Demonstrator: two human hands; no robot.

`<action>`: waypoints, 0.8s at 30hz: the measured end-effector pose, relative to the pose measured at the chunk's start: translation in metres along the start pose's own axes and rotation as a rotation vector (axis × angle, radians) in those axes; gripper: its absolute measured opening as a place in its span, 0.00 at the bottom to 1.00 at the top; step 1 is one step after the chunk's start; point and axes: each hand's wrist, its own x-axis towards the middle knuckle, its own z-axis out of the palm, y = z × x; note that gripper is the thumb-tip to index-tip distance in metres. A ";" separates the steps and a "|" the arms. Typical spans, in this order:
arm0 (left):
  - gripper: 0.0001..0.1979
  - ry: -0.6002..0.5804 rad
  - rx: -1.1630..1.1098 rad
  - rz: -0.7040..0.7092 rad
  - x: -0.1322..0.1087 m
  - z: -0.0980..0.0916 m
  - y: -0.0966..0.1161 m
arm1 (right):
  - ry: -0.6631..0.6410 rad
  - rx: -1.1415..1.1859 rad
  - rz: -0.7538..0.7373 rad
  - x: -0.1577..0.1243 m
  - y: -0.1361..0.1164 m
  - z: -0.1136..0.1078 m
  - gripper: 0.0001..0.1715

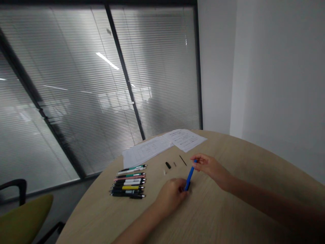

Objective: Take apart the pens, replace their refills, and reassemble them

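Observation:
A blue pen-like barrel (pixel 190 175) slants between my two hands above the wooden table. Closed at its lower end is my left hand (pixel 173 192), where a dark part shows beside the blue. My right hand (pixel 206 166) pinches the upper end with thumb and fingers. Just beyond the hands lie small loose parts: a thin black rod (pixel 182 160), a short black piece (pixel 168 165), a small greyish piece (pixel 175 164) and a whitish piece (pixel 164 172). Left of them, several pens (pixel 129 183) are lined up in a stack of rows.
Printed paper sheets (pixel 148 150) cover part of the round table's (pixel 236 149) far side. A green chair (pixel 25 220) with black armrests stands at the lower left. Behind the table are a glass partition with blinds (pixel 165 74) and a pale wall (pixel 274 84).

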 end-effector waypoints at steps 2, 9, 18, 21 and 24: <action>0.05 0.008 0.059 0.017 -0.003 0.005 0.008 | 0.038 -0.031 -0.048 -0.003 -0.001 0.003 0.14; 0.05 0.116 0.013 0.014 -0.010 0.016 0.009 | -0.038 -0.047 -0.102 -0.017 -0.011 0.014 0.16; 0.07 0.307 0.099 0.250 -0.012 0.017 0.004 | -0.142 0.036 -0.185 -0.021 -0.003 0.012 0.28; 0.08 0.342 0.146 0.366 -0.014 0.018 0.005 | -0.069 -0.092 -0.161 -0.013 0.015 0.008 0.25; 0.08 0.346 0.215 0.428 -0.015 0.020 0.007 | -0.127 -0.241 -0.127 -0.009 0.037 0.007 0.16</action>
